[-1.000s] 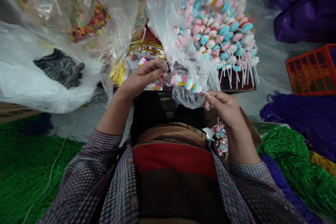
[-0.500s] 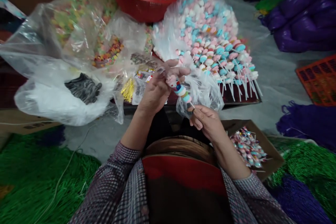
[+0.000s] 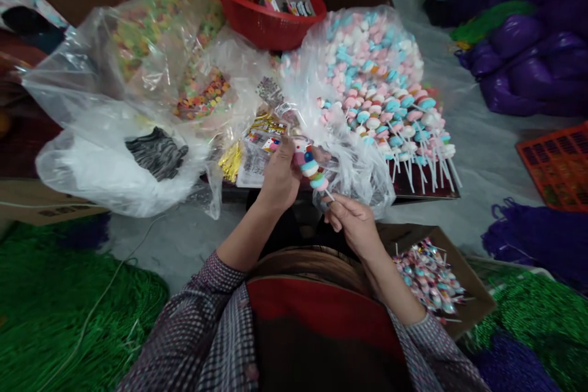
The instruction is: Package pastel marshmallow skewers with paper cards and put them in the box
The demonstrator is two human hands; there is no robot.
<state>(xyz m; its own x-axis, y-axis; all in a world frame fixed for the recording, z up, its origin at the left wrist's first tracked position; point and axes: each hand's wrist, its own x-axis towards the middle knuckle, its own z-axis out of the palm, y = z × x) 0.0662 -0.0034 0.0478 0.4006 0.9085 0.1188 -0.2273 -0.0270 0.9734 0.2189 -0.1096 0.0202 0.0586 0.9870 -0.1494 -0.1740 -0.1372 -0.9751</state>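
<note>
My right hand (image 3: 351,225) pinches the white stick of a candy skewer (image 3: 310,166) with pink, white and blue pieces. My left hand (image 3: 279,176) is closed round the skewer's top end, where a small clear wrapper sits over it. Both hands hover just in front of a low dark table (image 3: 427,187). Right behind them lies a big clear bag of the same pink, blue and white skewers (image 3: 374,86), sticks pointing toward me.
A cardboard box of wrapped skewers (image 3: 429,278) sits by my right forearm. On the table lie a clear bag of colourful candy (image 3: 151,43), a white bag (image 3: 92,168), gold twist ties (image 3: 229,160) and a red basket (image 3: 264,9). Green (image 3: 55,312) and purple tinsel (image 3: 528,61) surround me.
The skewer has swung from lying level to pointing upright and away from me. My right hand moved left and down beneath it. The camera tipped up, showing the red basket.
</note>
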